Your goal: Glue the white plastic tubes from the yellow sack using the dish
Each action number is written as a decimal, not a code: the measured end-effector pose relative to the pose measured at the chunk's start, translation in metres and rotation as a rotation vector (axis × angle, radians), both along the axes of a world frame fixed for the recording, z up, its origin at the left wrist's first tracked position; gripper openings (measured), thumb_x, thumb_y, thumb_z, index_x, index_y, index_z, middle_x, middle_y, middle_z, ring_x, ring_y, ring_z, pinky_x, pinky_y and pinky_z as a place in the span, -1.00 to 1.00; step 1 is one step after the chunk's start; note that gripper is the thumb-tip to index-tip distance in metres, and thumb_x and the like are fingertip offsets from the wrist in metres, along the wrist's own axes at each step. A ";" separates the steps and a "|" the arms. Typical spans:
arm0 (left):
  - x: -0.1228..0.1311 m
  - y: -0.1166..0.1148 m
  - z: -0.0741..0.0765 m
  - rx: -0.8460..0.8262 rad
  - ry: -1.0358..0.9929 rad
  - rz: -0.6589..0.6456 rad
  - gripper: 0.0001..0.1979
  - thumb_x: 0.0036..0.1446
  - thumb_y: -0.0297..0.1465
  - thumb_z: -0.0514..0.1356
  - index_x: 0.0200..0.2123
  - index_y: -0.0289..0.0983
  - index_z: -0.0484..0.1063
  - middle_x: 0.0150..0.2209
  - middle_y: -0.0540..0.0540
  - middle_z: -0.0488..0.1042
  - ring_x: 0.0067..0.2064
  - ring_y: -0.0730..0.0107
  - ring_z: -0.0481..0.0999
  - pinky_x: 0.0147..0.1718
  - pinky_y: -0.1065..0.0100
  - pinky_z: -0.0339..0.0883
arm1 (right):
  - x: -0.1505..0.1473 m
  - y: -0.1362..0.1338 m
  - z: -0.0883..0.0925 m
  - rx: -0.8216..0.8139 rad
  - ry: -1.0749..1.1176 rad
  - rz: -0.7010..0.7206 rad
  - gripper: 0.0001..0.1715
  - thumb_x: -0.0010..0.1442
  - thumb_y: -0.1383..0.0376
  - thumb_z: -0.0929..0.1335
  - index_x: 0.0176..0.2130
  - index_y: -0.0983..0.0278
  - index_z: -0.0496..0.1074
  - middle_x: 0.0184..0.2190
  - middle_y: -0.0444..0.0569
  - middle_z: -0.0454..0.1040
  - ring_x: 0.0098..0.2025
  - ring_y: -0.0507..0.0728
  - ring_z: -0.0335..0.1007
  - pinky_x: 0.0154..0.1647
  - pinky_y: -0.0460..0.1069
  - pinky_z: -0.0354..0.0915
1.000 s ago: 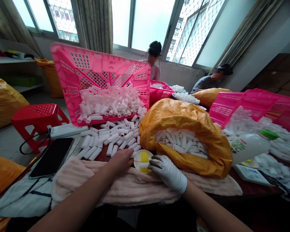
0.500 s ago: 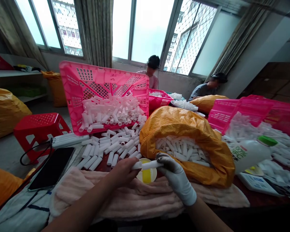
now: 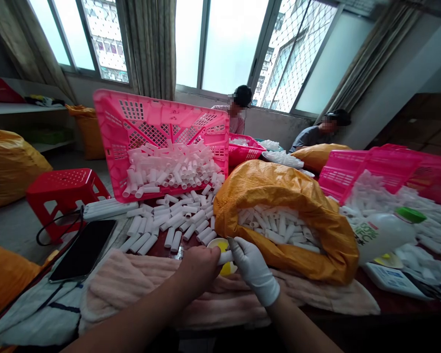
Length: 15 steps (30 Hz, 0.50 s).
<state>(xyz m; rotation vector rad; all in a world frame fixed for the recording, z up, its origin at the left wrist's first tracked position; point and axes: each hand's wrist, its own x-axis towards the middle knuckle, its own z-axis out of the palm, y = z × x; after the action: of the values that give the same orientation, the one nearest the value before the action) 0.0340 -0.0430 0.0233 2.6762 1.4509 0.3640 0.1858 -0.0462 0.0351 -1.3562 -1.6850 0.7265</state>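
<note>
My bare left hand (image 3: 199,267) is closed round one end of a short white plastic tube (image 3: 226,257). On my right hand (image 3: 253,269) is a white glove with dark, dirty fingertips, and these fingers pinch the tube's other end, close to my left hand. Under the tube lies a small round white dish with a yellow middle (image 3: 228,269), partly covered by my hands. Behind them, loose white tubes (image 3: 176,240) are spread over the dark red table. An orange woven bag (image 3: 275,179), its mouth turned towards me, holds many similar tubes.
A tilted pink basket (image 3: 161,105) spills tubes at the back. A pinkish towel (image 3: 139,284) covers the front edge. To the left are a phone (image 3: 83,250) and a red stool (image 3: 64,181); to the right, a green-capped bottle (image 3: 382,235). Two people sit near the windows.
My hands have come closer together, and less of the tube shows between them. My right hand has shifted left and slightly down, my left hand slightly right. The camera view has shifted slightly.
</note>
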 end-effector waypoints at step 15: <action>-0.016 -0.015 0.033 -0.390 -0.220 -0.259 -0.71 0.07 -0.24 0.04 -0.13 -0.14 0.33 -0.28 0.00 0.45 -0.27 0.40 0.41 -0.32 0.45 0.22 | 0.057 -0.066 0.007 0.008 -0.196 -0.047 -0.67 0.14 0.06 0.20 -0.37 0.23 0.36 -0.44 -0.05 0.45 -0.39 0.10 0.39 -0.37 -0.06 0.33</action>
<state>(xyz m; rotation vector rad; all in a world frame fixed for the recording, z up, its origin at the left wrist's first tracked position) 0.0180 -0.0582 0.0565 2.3799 0.9813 0.3059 0.2425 -0.1117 0.0421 -1.4959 -1.7990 0.5750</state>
